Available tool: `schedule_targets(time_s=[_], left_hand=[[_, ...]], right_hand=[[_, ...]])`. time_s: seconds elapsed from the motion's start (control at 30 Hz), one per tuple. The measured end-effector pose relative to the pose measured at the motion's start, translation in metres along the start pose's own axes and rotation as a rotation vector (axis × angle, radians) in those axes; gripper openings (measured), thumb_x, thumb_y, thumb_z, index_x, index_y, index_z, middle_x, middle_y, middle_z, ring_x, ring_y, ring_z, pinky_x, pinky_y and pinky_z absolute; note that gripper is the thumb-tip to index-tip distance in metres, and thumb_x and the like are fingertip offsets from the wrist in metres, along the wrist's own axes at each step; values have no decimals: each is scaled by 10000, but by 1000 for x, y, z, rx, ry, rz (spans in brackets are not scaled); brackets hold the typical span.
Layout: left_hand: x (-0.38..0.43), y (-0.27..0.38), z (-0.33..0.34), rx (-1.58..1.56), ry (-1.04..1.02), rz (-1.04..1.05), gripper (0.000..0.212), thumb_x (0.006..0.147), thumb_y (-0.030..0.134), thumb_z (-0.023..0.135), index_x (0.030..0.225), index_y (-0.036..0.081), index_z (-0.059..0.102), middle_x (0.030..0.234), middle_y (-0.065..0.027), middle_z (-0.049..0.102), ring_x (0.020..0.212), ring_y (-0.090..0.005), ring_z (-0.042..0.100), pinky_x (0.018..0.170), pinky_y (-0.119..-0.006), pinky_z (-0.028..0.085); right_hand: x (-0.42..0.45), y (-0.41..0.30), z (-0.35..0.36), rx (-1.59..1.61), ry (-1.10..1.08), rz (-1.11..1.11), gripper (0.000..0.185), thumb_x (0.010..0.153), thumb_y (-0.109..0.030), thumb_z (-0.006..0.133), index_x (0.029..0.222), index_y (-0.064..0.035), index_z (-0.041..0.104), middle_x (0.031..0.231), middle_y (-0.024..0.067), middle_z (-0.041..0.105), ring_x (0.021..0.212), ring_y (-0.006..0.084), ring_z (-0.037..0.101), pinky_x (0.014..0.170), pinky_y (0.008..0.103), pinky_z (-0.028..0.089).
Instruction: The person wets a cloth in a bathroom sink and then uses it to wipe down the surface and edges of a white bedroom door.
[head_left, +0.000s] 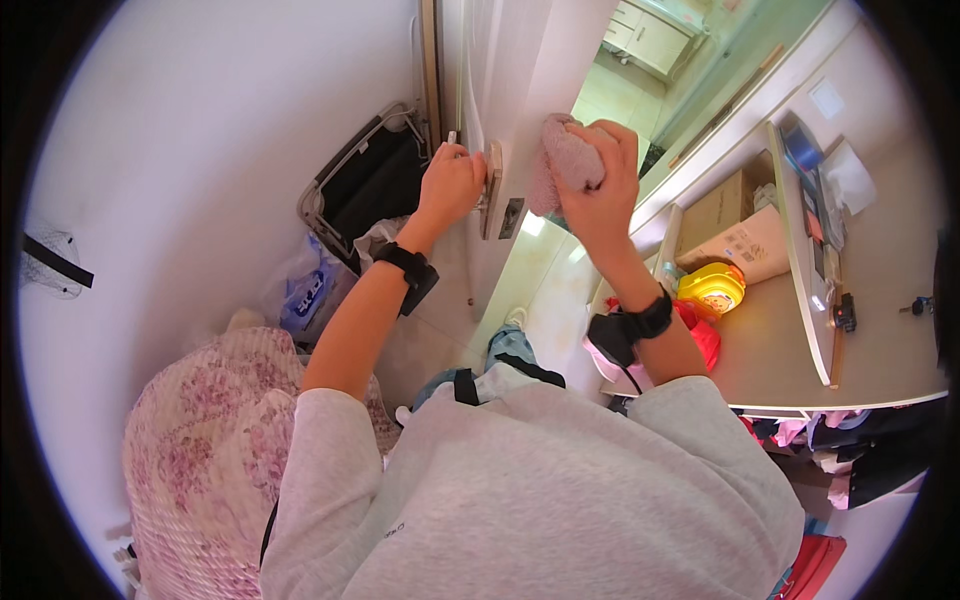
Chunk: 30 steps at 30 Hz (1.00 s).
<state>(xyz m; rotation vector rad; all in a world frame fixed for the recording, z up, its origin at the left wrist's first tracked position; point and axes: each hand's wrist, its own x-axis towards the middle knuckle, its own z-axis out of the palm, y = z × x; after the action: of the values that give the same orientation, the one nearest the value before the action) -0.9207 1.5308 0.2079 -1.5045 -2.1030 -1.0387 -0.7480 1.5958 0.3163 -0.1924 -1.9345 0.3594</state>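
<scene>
A white door (534, 82) stands ajar in front of me, with its edge and metal latch plate (512, 218) turned towards me. My left hand (452, 184) is closed around the door handle (492, 184) on the door's left face; the tip of the lever shows just past my fingers. A bunched pinkish terry cloth (559, 161) is in my right hand (611, 176), held against or very close to the door's right side. Whether the cloth touches the door there cannot be told. Both wrists wear black straps with small devices.
A folded black chair or cot (375, 180) leans by the left wall, beside plastic-wrapped packs (307, 289). A floral quilted cover (210, 420) lies lower left. At right, a shelf unit (780, 352) holds a cardboard box (716, 210) and a yellow container (712, 289). White cabinets (651, 37) show beyond the doorway.
</scene>
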Motion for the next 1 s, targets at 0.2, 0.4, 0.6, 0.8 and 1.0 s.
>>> schedule_targets(time_s=[0.2, 0.4, 0.6, 0.8, 1.0], left_hand=[[0, 9, 13, 11, 63, -35, 387, 845, 196, 408, 582, -20, 593, 643, -126, 586, 823, -260, 527, 841, -375, 393], [3, 12, 23, 49, 63, 19, 373, 839, 194, 419, 578, -4, 598, 645, -121, 587, 789, -261, 532, 759, -360, 417], [6, 24, 27, 9, 60, 12, 376, 841, 182, 405, 566, 2, 589, 626, -114, 583, 786, -263, 532, 778, -364, 404], [7, 28, 34, 44, 104, 38, 368, 832, 181, 415, 568, -6, 590, 613, -123, 577, 775, -268, 533, 835, -388, 387], [8, 30, 37, 25, 133, 18, 362, 823, 188, 427, 576, -16, 595, 618, -136, 580, 761, -277, 538, 861, -395, 377]], right_hand=[[-62, 30, 6, -80, -225, 60, 463, 509, 34, 612, 943, -117, 561, 954, 95, 503, 827, 288, 546, 661, 333, 473], [-63, 24, -10, -33, -174, 42, 531, 537, -1, 634, 1041, -152, 560, 948, 76, 508, 798, 271, 552, 658, 320, 476], [-56, 27, -1, -92, -291, 42, 582, 541, -12, 624, 1094, -177, 548, 933, 72, 504, 801, 256, 550, 654, 322, 478], [-62, 31, 0, -23, -238, 128, 626, 551, -31, 633, 1149, -169, 504, 927, 63, 506, 805, 248, 552, 643, 316, 476], [-65, 37, 0, -102, -250, 60, 628, 559, -37, 633, 1157, -163, 490, 912, 59, 511, 793, 245, 552, 633, 314, 474]])
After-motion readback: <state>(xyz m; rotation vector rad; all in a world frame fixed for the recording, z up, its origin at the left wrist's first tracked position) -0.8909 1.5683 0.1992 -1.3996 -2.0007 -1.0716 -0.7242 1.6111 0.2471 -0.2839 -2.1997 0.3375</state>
